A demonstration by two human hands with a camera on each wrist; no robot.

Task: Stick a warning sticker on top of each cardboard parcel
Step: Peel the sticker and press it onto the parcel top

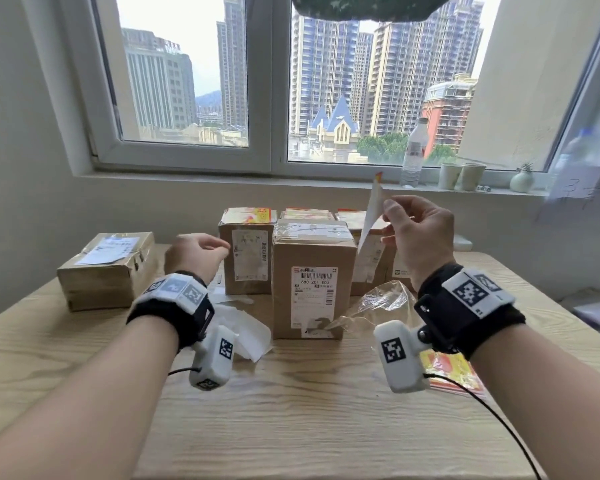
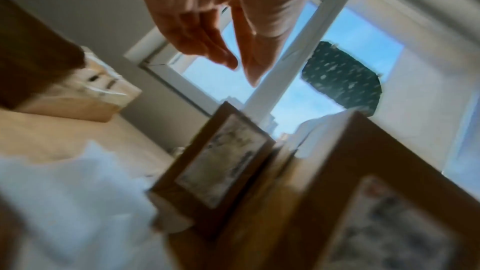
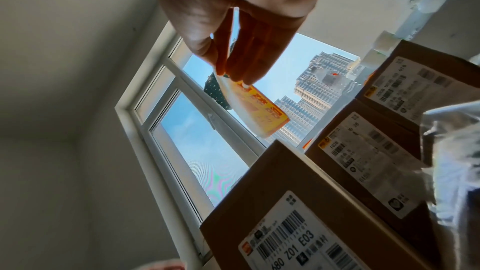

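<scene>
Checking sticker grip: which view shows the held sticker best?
Right wrist: the sticker shows its orange printed face, pinched by the right hand. Head view shows it edge-on, mostly its white back. Left wrist doesn't show it.

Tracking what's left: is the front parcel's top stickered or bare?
Bare: the front parcel shows only clear tape on top; the right hand pinches the sticker above it.

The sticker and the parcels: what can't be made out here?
- Sticker wording: blurred in the right wrist view, edge-on in the head view.
- Rear parcels' tops: mostly hidden behind the front parcel, head view.
- Left hand and nearby labels: blurred in the left wrist view.
- Sticker pack: covered by the right hand's wrist camera.
</scene>
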